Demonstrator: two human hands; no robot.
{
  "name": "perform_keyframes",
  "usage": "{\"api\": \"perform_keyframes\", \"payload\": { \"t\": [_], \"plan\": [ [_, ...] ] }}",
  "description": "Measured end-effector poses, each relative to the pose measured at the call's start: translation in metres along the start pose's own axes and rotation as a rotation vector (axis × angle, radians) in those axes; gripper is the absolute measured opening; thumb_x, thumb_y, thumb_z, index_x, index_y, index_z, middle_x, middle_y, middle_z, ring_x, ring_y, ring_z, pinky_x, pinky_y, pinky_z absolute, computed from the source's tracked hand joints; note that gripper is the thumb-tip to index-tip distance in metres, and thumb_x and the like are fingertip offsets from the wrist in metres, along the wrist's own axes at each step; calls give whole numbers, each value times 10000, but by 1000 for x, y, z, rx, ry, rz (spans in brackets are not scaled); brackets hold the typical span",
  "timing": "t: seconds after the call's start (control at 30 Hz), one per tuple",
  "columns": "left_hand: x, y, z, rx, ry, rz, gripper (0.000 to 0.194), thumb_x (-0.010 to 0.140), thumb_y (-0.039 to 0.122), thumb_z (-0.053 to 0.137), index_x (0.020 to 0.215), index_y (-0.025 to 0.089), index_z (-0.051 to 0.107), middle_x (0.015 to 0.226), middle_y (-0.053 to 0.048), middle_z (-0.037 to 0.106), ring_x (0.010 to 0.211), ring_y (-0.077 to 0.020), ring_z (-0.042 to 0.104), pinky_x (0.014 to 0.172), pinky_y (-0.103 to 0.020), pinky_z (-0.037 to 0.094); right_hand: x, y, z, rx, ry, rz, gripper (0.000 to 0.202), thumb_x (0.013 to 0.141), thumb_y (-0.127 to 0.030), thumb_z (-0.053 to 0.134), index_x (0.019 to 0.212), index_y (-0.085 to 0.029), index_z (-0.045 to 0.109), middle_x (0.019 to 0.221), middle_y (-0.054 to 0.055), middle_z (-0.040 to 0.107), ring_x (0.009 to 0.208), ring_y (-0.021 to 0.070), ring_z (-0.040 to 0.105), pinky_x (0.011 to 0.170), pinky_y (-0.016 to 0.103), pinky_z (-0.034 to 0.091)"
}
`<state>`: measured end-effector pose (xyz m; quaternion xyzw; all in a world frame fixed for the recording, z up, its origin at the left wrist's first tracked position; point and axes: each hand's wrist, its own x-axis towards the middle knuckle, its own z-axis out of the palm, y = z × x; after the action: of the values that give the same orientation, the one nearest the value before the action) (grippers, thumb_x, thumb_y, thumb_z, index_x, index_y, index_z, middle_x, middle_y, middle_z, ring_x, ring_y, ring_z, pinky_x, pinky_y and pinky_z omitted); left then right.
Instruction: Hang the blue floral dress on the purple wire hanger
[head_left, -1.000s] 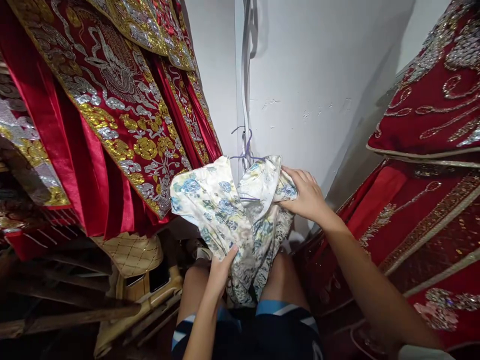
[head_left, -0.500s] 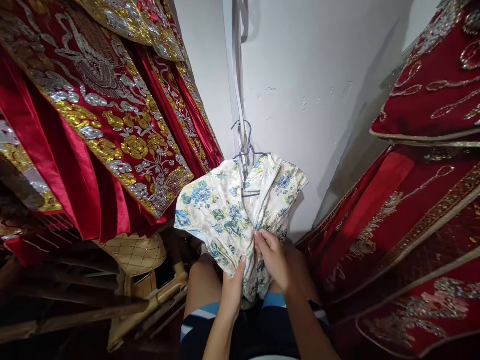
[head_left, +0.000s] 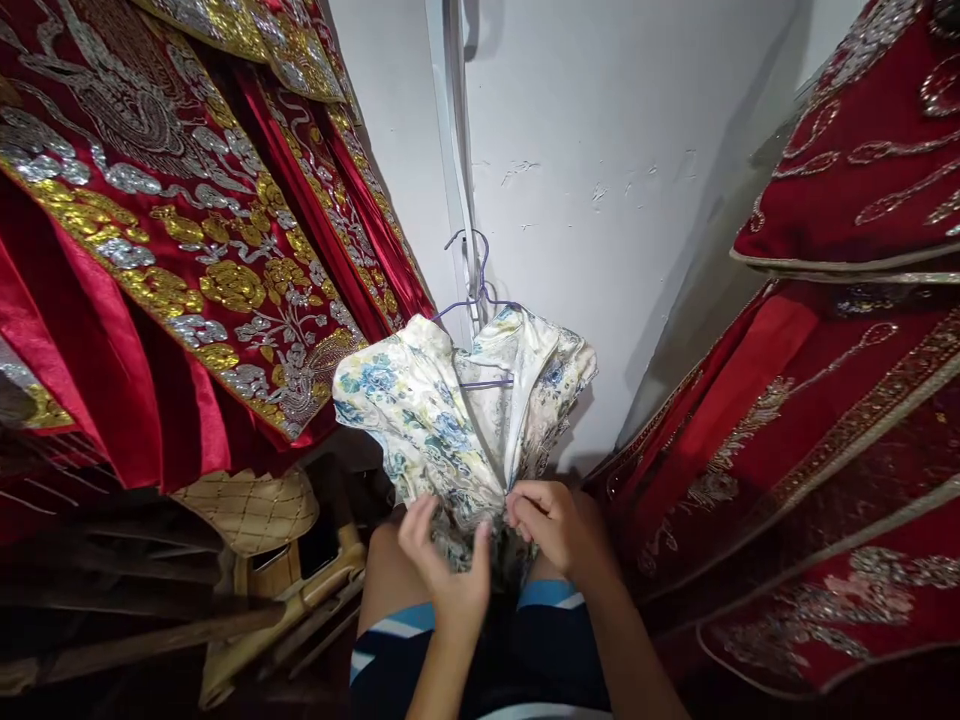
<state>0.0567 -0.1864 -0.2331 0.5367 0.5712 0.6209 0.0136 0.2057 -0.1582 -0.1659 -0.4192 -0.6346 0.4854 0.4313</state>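
A white floral garment with blue flowers and a V-shaped front hangs on a thin purple hanger before the wall. My right hand is closed, pinching the front edge at the bottom of the V. To its left, my left hand has its thumb and fingers spread apart over the lower front of the garment; whether the fingertips touch the cloth I cannot tell. The garment's lower part is bunched and partly hidden behind both hands.
Red costumes with gold and silver sequins hang on the left, and beaded dark red garments on the right. A pale strap runs down the wall. A bamboo-like chair stands lower left.
My left hand has let go of the cloth and spread its fingers, moving slightly left. The garment's neckline gapes wider. My right hand keeps its pinch, a little lower.
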Motion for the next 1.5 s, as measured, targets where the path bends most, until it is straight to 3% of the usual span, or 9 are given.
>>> {"api": "perform_keyframes", "payload": {
  "t": [0.13, 0.27, 0.43, 0.57, 0.7, 0.93, 1.2, 1.33, 1.5],
  "plan": [
    [9, 19, 17, -158, -377, 19, 142, 971, 332, 479, 1069, 299, 575, 978, -88, 611, 932, -247, 626, 847, -385, 522, -7, -9, 0, -25, -43, 4, 260, 851, -229, 504, 604, -200, 578, 499, -26, 498, 513, 134, 468, 514, 259, 310],
    [20, 31, 17, -228, -510, 42, 187, 990, 304, 438, 851, 271, 558, 821, -66, 569, 797, -225, 576, 722, -343, 485, 4, -13, -19, 122, -25, 56, 244, 829, -273, 527, 640, -182, 652, 428, -37, 501, 417, 109, 416, 467, 242, 308],
    [33, 38, 7, -46, -802, 145, 184, 969, 191, 408, 844, 242, 533, 874, -66, 580, 798, -208, 587, 699, -297, 446, 76, -49, -43, 383, 149, -39, 308, 758, -438, 706, 641, -154, 675, 411, -37, 496, 353, 64, 309, 363, 220, 185],
    [49, 34, 2, 276, -982, 253, 204, 892, 71, 411, 837, 224, 534, 898, -65, 605, 717, -203, 594, 591, -281, 357, 127, -86, -41, 432, 265, -230, 289, 779, -399, 708, 644, -146, 674, 465, 0, 570, 365, 51, 367, 353, 195, 220],
    [82, 33, -3, 212, -1057, 309, 197, 869, 61, 457, 845, 217, 574, 881, -51, 642, 767, -209, 618, 650, -280, 405, 128, -98, -33, 375, 214, -267, 279, 827, -400, 660, 700, -152, 672, 482, -7, 588, 353, 53, 377, 351, 190, 236],
    [183, 81, 9, -202, -448, 363, 351, 995, 262, 514, 1337, 220, 578, 901, -24, 685, 673, -140, 586, 673, -263, 456, 102, -101, -33, 220, 184, -324, 273, 891, -383, 593, 740, -165, 657, 486, -38, 556, 401, 72, 424, 418, 197, 305],
    [231, 96, 32, -103, -207, 537, 157, 961, 230, 550, 898, 161, 677, 889, -54, 693, 862, -181, 626, 791, -285, 450, 119, -75, -26, 65, 288, -369, 303, 907, -415, 581, 722, -182, 638, 474, -70, 423, 418, 86, 334, 436, 240, 219],
    [254, 48, 18, -343, 63, 183, 134, 931, 226, 577, 852, 161, 663, 845, -27, 649, 819, -157, 596, 776, -255, 455, 104, -35, -20, 131, 265, -248, 294, 858, -370, 581, 630, -186, 605, 433, -71, 393, 405, 88, 324, 437, 244, 212],
    [253, -19, 2, -923, 184, -665, 295, 901, 130, 581, 632, 166, 468, 574, 50, 431, 525, -90, 460, 648, -231, 487, 67, -6, -11, 253, 208, -157, 307, 839, -337, 546, 572, -190, 576, 380, -65, 403, 391, 85, 327, 446, 237, 259]
  ]
}}
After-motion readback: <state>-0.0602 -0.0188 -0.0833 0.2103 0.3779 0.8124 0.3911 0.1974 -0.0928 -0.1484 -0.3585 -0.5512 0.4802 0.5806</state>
